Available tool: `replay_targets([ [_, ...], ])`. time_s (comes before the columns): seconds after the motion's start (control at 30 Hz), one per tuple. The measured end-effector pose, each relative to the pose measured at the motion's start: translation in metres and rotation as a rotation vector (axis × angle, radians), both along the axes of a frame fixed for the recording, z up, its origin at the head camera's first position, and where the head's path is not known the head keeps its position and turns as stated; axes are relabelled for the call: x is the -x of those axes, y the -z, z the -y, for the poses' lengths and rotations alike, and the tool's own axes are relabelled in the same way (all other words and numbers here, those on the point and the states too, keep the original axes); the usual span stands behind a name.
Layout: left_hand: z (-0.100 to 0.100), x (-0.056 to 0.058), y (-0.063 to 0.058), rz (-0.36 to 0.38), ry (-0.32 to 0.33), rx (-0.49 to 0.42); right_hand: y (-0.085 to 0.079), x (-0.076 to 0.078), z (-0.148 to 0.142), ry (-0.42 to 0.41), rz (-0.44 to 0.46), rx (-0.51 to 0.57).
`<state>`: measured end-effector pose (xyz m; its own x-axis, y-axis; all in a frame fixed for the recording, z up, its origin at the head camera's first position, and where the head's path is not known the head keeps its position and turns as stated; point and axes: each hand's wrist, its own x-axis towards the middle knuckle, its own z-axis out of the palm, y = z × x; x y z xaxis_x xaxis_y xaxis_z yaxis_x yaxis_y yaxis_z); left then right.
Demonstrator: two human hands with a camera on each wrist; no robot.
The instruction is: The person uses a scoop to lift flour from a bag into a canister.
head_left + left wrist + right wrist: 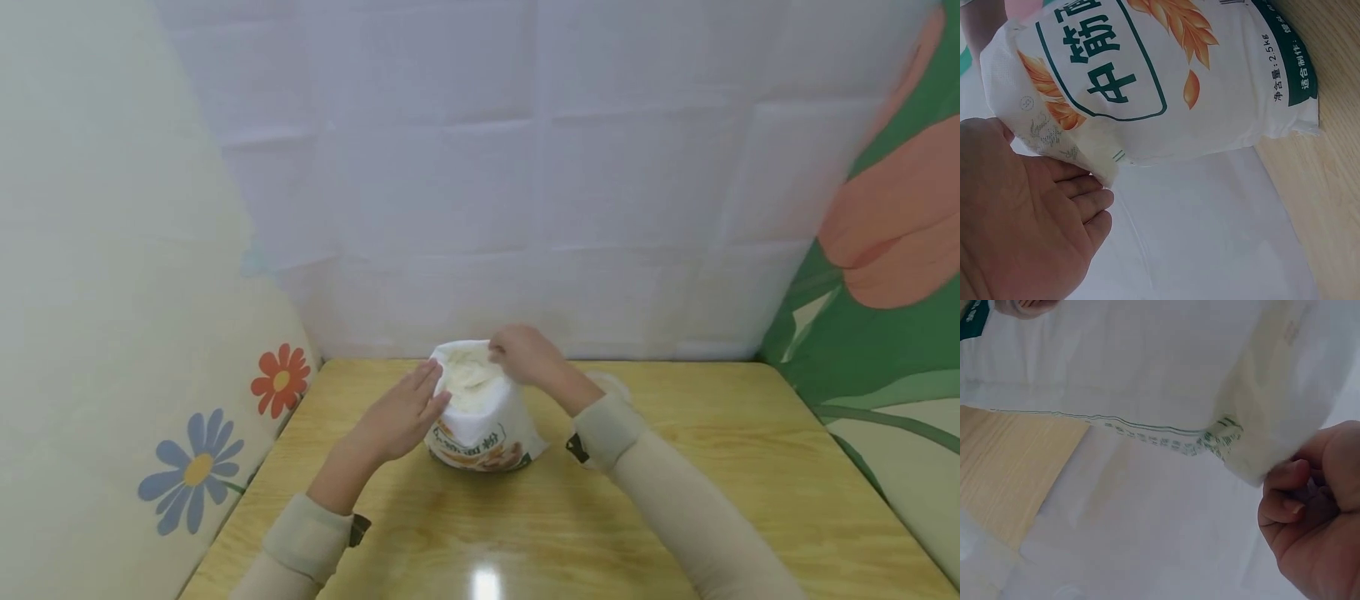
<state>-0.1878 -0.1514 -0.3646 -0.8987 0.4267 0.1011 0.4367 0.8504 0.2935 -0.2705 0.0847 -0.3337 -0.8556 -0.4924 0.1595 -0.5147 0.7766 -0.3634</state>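
A white flour bag (480,429) stands on the table with its mouth spread wide and pale flour (468,379) inside. Its printed front, with wheat ears and 2.5 kg lettering, fills much of the left wrist view. My left hand (401,412) rests against the left of the bag's mouth, fingers fairly straight and thumb toward the near rim. On the far right side of the rim, my right hand (525,354) pinches the bag's edge (1254,465) between thumb and curled fingers. The bag hides part of my left thumb in the left wrist view.
Behind my right forearm, a clear, see-through container (613,386) sits on the wooden table (450,533), partly hidden. A white sheet (465,183) hangs along the table's back edge. Painted walls with flowers flank both sides.
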Motion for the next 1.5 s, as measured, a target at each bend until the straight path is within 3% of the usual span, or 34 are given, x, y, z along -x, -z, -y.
replay_targets([
  [0.63,-0.003,0.003,0.002,0.018,-0.004,-0.001,0.01,0.001,-0.011,0.007,0.005,0.106],
  [0.93,-0.004,0.003,0.003,0.014,-0.003,-0.015,0.004,-0.006,-0.024,0.072,0.05,0.208],
  [1.5,-0.006,0.0,0.0,0.016,-0.008,-0.027,0.01,-0.017,-0.049,0.042,0.026,0.362],
])
